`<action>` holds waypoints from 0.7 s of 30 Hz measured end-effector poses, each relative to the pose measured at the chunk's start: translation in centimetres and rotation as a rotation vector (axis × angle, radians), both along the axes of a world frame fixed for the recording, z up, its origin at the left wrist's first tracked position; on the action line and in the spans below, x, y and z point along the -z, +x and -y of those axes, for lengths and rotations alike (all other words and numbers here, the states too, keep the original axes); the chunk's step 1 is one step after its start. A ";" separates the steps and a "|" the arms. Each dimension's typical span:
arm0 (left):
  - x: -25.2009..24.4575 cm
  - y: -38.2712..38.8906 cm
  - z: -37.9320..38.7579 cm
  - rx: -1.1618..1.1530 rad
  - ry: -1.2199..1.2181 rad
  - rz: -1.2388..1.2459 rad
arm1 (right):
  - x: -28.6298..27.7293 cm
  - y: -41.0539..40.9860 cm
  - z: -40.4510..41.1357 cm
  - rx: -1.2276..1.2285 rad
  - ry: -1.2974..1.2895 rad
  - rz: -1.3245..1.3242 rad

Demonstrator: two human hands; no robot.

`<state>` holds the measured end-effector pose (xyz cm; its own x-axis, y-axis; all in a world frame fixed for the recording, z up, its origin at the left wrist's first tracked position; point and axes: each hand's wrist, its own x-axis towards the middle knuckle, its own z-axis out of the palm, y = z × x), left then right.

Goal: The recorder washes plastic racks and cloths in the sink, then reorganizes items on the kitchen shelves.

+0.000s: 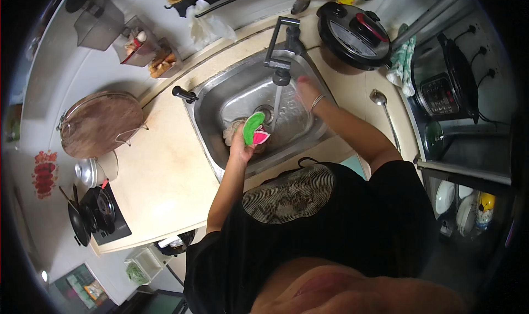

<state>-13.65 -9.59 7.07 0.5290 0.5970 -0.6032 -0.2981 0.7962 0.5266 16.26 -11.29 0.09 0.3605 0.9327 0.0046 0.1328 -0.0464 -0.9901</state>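
My left hand (241, 147) grips a green and pink cloth (253, 128) over the left part of the stainless steel sink (210, 140). Behind that hand, low in the basin, sits a pale, partly hidden thing (228, 133) that I cannot make out. Water (276, 107) streams from the black faucet (282, 77) just right of the cloth. My right hand (306, 91), blurred, is over the basin's right side near the faucet head, with a bracelet at its wrist. Its fingers are too blurred to read, and I see nothing held in them.
Right of the faucet stands an electric pressure cooker (354, 37). A long metal spoon (386, 111) lies on the right counter. Round wooden cutting boards (101, 123) lean at the left wall, near pans (80, 221). A black dispenser (184, 94) rises at the sink's left corner.
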 end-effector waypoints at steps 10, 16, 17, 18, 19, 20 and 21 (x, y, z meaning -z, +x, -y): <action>-6.8 -1.8 -3.0 -0.176 0.123 0.340 | -7.5 6.3 -6.2 0.611 0.043 0.107; -8.4 -0.4 -1.7 -0.227 0.249 0.437 | -18.0 -11.3 4.0 -0.131 -0.150 -0.568; -8.7 0.6 -1.3 -0.201 0.285 0.433 | -17.2 -11.9 5.0 -0.202 -0.117 -0.588; -9.5 1.2 -0.6 -0.178 0.363 0.394 | -17.3 -12.6 5.5 -0.282 -0.088 -0.608; -9.7 1.5 -0.4 -0.162 0.373 0.404 | -17.7 -12.5 5.8 -0.271 -0.070 -0.601; -9.8 1.8 -0.3 -0.154 0.391 0.399 | -18.2 -12.2 6.1 -0.395 -0.079 -0.512; -10.1 1.8 0.1 -0.147 0.407 0.389 | -18.9 -12.3 6.6 -0.516 -0.091 -0.424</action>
